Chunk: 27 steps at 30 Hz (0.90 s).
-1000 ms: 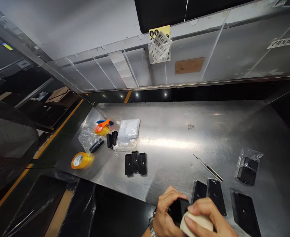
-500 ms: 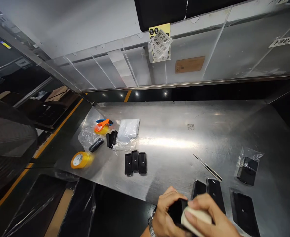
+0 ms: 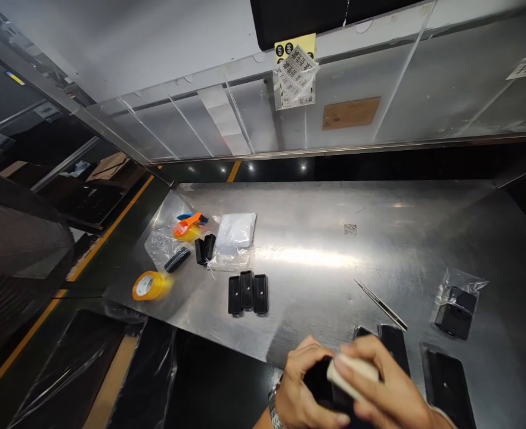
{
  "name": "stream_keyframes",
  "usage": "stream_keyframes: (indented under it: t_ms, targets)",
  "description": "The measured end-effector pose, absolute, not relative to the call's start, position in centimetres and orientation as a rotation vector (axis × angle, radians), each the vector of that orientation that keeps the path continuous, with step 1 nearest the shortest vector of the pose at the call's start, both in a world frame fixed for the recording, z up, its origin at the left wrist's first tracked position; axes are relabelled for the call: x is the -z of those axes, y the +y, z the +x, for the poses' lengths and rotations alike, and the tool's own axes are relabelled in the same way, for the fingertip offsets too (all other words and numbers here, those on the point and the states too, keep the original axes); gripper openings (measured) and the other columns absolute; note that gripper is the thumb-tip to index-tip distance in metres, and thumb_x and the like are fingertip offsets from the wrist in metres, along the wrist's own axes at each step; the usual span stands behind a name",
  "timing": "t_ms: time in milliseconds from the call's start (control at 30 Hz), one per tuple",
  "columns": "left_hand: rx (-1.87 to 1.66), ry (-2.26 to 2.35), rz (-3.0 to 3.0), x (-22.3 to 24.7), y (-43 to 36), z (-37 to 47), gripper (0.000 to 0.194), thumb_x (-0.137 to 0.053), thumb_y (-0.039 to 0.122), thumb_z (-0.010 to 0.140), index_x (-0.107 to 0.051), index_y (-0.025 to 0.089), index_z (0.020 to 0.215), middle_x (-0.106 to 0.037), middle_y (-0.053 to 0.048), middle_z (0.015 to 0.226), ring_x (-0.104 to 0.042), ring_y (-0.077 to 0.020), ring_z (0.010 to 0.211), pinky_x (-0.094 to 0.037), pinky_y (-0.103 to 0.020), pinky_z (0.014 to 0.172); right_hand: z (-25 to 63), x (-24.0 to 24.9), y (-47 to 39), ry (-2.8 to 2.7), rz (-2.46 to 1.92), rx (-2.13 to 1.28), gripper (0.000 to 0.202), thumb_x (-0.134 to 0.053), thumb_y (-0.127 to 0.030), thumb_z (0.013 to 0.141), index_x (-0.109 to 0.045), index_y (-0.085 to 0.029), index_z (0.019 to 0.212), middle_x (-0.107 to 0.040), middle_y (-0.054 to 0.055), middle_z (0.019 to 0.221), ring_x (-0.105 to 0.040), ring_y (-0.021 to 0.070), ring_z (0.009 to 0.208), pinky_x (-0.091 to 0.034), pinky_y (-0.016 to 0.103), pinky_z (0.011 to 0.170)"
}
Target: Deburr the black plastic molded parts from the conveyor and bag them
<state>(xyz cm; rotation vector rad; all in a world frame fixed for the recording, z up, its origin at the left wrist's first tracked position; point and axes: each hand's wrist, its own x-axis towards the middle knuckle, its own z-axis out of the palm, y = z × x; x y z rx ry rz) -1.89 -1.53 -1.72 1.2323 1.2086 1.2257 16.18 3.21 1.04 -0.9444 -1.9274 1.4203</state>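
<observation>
My left hand, with a metal watch on its wrist, is closed around a black box-like part at the bottom of the view. My right hand grips a cream-coloured pad, perhaps a sponge or folded cloth, against the part's upper right side. Fingers hide much of the part. Just beyond the right hand lie black trays, partly covered. Another black tray rests to the right, close to the right forearm.
Tweezers lie on the metal table. A bagged black part is at the right. Three small black trays stand mid-left, near clear plastic bags, an orange cutter and yellow tape.
The cream pad has shifted slightly up and left on the black part, and my right hand has tilted with it. My left hand keeps its hold. The camera view has shifted a little.
</observation>
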Motion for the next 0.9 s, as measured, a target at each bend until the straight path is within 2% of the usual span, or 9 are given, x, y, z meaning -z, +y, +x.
stream_keyframes:
  t_ms: [100, 267, 400, 500, 633, 767, 800, 833, 900]
  targets:
    - [-1.267, 1.019, 0.896, 1.6, -1.4, -1.9, 0.070, -0.076, 0.061, 0.047, -0.067, 0.016, 0.099, -0.060, -0.005, 0.071, -0.048, -0.0152, 0.062, -0.038, -0.029, 0.060, 15.7, 2.3, 5.7, -2.080, -0.975, -1.144, 0.036, -0.046, -0.036, 0.090, -0.062, -0.024, 0.120, -0.055, 0.012, 0.113, -0.056, 0.0243, 0.107, -0.050, 0.037, 0.089]
    - [-1.468, 0.788, 0.118, 0.4, 0.0, -1.7, 0.060, -0.049, 0.065, 0.076, -0.060, 0.020, 0.115, -0.062, -0.005, 0.087, -0.056, -0.0121, 0.059, -0.043, -0.025, 0.054, 13.8, 11.6, 8.5, -2.061, -1.335, -0.872, 0.039, -0.038, -0.039, 0.093, -0.059, -0.017, 0.117, -0.055, 0.011, 0.101, -0.058, 0.0240, 0.096, -0.052, 0.042, 0.081]
    - [-1.429, 0.761, -0.137, -0.6, 0.8, -1.6, 0.064, -0.041, 0.066, 0.081, -0.053, 0.019, 0.123, -0.061, -0.003, 0.072, -0.060, -0.0148, 0.060, -0.047, -0.027, 0.057, 12.5, 17.8, 8.4, -2.061, -1.469, -0.789, 0.033, -0.048, -0.040, 0.090, -0.057, -0.016, 0.110, -0.058, 0.007, 0.101, -0.057, 0.0220, 0.092, -0.048, 0.045, 0.082]
    - [-1.407, 0.715, -0.260, -1.1, 0.9, -1.6, 0.062, -0.042, 0.063, 0.083, -0.051, 0.018, 0.124, -0.060, -0.003, 0.070, -0.058, -0.0147, 0.063, -0.047, -0.026, 0.060, 12.0, 19.4, 7.8, -2.074, -1.512, -0.793, 0.032, -0.053, -0.040, 0.088, -0.056, -0.017, 0.110, -0.059, 0.007, 0.107, -0.056, 0.0228, 0.097, -0.045, 0.046, 0.084]
    - [-1.404, 0.685, -0.368, -1.5, 1.0, -1.8, 0.054, -0.052, 0.056, 0.081, -0.053, 0.017, 0.119, -0.063, -0.006, 0.081, -0.060, -0.0155, 0.069, -0.049, -0.028, 0.067, 12.0, 16.6, 7.0, -2.042, -1.506, -0.868, 0.039, -0.044, -0.043, 0.088, -0.056, -0.018, 0.116, -0.058, 0.016, 0.112, -0.053, 0.0337, 0.107, -0.042, 0.058, 0.088]
    - [-1.566, 0.866, -0.367, -1.5, 1.2, -1.4, 0.041, -0.068, 0.040, 0.075, -0.054, 0.021, 0.108, -0.064, -0.003, 0.087, -0.062, -0.0163, 0.079, -0.048, -0.029, 0.078, 13.2, 9.5, 5.5, -2.024, -1.286, -1.161, 0.046, -0.023, -0.040, 0.096, -0.040, -0.024, 0.136, -0.063, 0.011, 0.114, -0.064, 0.0212, 0.099, -0.054, 0.036, 0.083]
    - [-1.607, 0.927, -0.318, -1.5, 1.3, -1.3, 0.040, -0.070, 0.035, 0.074, -0.052, 0.023, 0.108, -0.065, -0.002, 0.089, -0.063, -0.0166, 0.084, -0.047, -0.029, 0.081, 13.5, 7.5, 5.0, -1.980, -1.087, -1.400, 0.052, -0.025, -0.046, 0.095, -0.035, -0.022, 0.140, -0.061, 0.014, 0.120, -0.061, 0.0241, 0.106, -0.053, 0.038, 0.085]
    - [-1.624, 0.978, -0.255, -1.6, 1.3, -1.2, 0.042, -0.072, 0.031, 0.073, -0.049, 0.025, 0.108, -0.065, -0.002, 0.090, -0.063, -0.0173, 0.088, -0.046, -0.030, 0.084, 13.7, 5.7, 4.4, -1.953, -0.964, -1.548, 0.062, -0.039, -0.053, 0.089, -0.034, -0.021, 0.141, -0.057, 0.016, 0.126, -0.055, 0.0290, 0.116, -0.051, 0.041, 0.090]
    - [-1.581, 1.029, -0.129, -1.8, 1.3, -1.0, 0.045, -0.072, 0.026, 0.073, -0.046, 0.026, 0.110, -0.066, -0.001, 0.092, -0.063, -0.0192, 0.094, -0.046, -0.032, 0.086, 13.7, 2.9, 3.5, -1.818, -0.983, -1.784, 0.065, -0.050, -0.052, 0.085, -0.037, -0.022, 0.141, -0.064, 0.015, 0.113, -0.061, 0.0297, 0.105, -0.056, 0.037, 0.077]
